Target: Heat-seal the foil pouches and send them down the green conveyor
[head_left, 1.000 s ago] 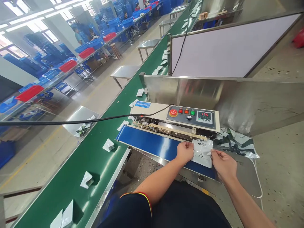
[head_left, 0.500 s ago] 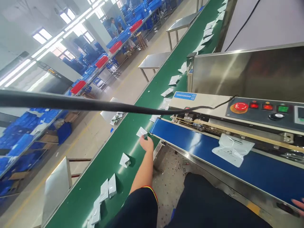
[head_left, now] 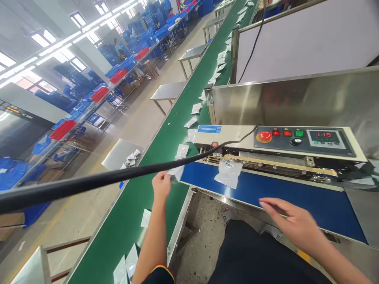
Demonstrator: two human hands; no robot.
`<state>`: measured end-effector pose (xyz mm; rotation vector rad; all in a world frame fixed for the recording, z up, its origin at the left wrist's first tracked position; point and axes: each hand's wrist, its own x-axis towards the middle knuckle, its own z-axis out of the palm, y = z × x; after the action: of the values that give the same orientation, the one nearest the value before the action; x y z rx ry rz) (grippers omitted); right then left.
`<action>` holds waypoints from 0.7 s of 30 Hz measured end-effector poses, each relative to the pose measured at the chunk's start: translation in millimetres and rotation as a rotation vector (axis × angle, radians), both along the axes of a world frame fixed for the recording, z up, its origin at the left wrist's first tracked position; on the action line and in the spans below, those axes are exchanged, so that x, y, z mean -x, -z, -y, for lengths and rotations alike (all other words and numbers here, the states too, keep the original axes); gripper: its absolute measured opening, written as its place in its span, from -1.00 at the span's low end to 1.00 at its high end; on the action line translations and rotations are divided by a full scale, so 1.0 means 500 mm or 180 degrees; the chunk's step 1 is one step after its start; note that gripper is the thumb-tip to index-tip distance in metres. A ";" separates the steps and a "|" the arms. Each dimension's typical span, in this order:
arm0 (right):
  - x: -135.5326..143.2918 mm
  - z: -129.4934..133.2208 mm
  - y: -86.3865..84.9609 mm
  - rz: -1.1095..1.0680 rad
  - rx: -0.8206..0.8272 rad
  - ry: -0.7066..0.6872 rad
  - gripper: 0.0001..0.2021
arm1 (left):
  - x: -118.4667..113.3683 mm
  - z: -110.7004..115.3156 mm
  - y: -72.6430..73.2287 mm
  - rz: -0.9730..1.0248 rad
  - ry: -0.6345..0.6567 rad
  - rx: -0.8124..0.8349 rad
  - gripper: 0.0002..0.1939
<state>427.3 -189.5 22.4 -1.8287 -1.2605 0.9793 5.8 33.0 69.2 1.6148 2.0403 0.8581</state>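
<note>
My left hand (head_left: 162, 184) is over the green conveyor belt, its fingers closed on the edge of a white pouch (head_left: 177, 172). A black cable crosses in front of this pouch and hides part of it. On the blue belt (head_left: 201, 173) of a sealing machine, another white pouch (head_left: 228, 174) lies flat with its top edge at the machine's band. My right hand (head_left: 291, 219) hovers by the front edge of the blue belt, fingers stretched out to the left, holding nothing.
The green conveyor (head_left: 160, 148) runs diagonally and carries several white pouches (head_left: 182, 151). The machine's panel (head_left: 302, 138) has a red stop button and lit display. A black cable (head_left: 118, 175) crosses the view. Steel side tables (head_left: 121, 156) stand beyond the conveyor.
The view has swung right. My right hand has come in from the edge over the blue belt's front. The pouch on the blue belt appears further left, and my left hand still has a pouch.
</note>
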 end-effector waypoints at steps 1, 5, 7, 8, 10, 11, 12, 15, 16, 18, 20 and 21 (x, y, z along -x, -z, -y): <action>0.022 -0.023 -0.006 0.0071 -0.0393 -0.0278 -0.52 | -0.042 0.022 -0.019 0.0191 0.0450 -0.0033 -0.80; 0.053 -0.075 -0.008 0.0438 -0.1596 -0.0744 -0.57 | -0.272 0.112 -0.034 0.0743 0.1933 0.0464 -0.81; 0.023 -0.062 -0.002 0.0471 -0.1737 -0.0631 -0.63 | -0.393 0.156 -0.012 0.1101 0.2297 0.0853 -0.84; -0.001 -0.045 0.002 0.0416 -0.1674 -0.0480 -0.63 | -0.450 0.177 0.005 0.1363 0.2358 0.1069 -0.81; -0.061 0.003 0.010 0.0250 -0.1250 0.0097 -0.60 | -0.552 0.223 0.044 0.2062 0.2370 0.1413 -0.68; -0.093 0.030 0.013 0.0171 -0.0909 0.0513 -0.57 | -0.598 0.247 0.065 0.2400 0.2340 0.1543 -0.60; -0.124 0.056 0.016 0.0107 -0.0530 0.0947 -0.55 | -0.640 0.272 0.087 0.2657 0.2289 0.1669 -0.53; -0.206 0.123 0.022 -0.0090 0.0447 0.1888 -0.52 | -0.746 0.341 0.144 0.2714 0.2060 0.1987 -0.41; -0.229 0.139 0.023 -0.0176 0.0626 0.2064 -0.52 | -0.775 0.360 0.158 0.2540 0.2014 0.2036 -0.42; -0.271 0.164 0.025 -0.0331 0.0812 0.2296 -0.53 | -0.823 0.388 0.181 0.2147 0.2057 0.2055 -0.49; -0.312 0.182 0.027 -0.0362 0.0909 0.2442 -0.54 | -0.864 0.403 0.196 0.1848 0.2213 0.2017 -0.59; -0.333 0.189 0.029 -0.0328 0.0999 0.2463 -0.56 | -0.883 0.407 0.203 0.1747 0.2273 0.2001 -0.62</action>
<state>593.9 -284.0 7.7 -2.2018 -0.2658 0.8259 447.2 -170.4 -32.1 1.3715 1.0644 0.2892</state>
